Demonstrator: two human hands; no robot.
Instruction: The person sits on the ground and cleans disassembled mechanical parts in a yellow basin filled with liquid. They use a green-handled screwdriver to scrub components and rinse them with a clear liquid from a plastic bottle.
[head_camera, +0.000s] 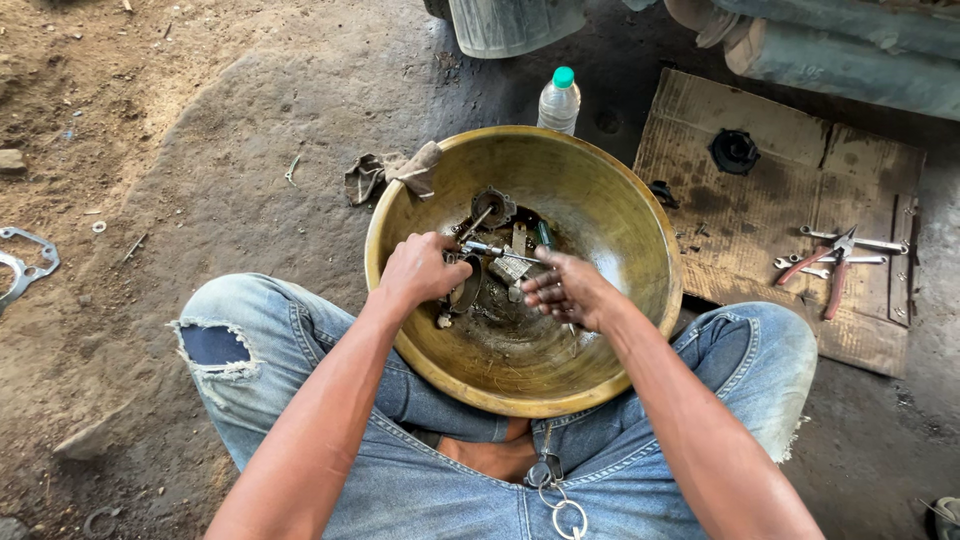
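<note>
While both hands work low in the big yellow bowl (610, 210), oily liquid could slop onto the jeans (740, 350) if it tips between the knees. Left hand (420, 270) is clenched around a round dark metal part (466, 288); right hand (565, 290) hangs loose-fingered, grasping nothing clear. Small metal parts (512, 262) in the bottom could slip from wet fingers. Capped plastic bottle (558, 100) behind: contents unclear.

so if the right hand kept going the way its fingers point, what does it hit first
The right hand points left across the bowl. First in its line is probably the cluster of small metal parts at the bottom, then the left hand just beyond. Depth is unclear, so it may pass above the parts.
</note>
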